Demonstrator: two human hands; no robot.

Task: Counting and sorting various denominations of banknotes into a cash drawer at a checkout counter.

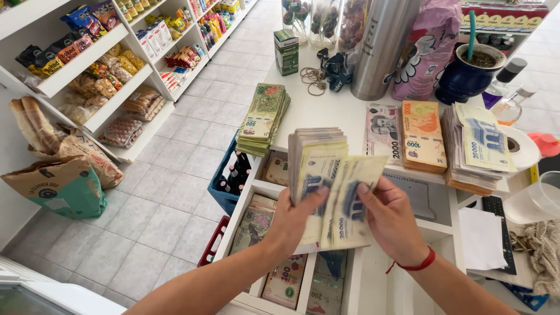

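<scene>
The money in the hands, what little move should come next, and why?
Probably the right hand draws its loose banknote clear of the thick wad in the left hand, since that note is already fanned off the wad's front.

So there's this thick stack of yellowish paper banknotes with blue print being held upright over the open white cash drawer, edges fanning a bit at the top. One loose note of the same yellow-and-blue kind is peeling off the front, tilting right, its lower end overlapping the stack.
</scene>
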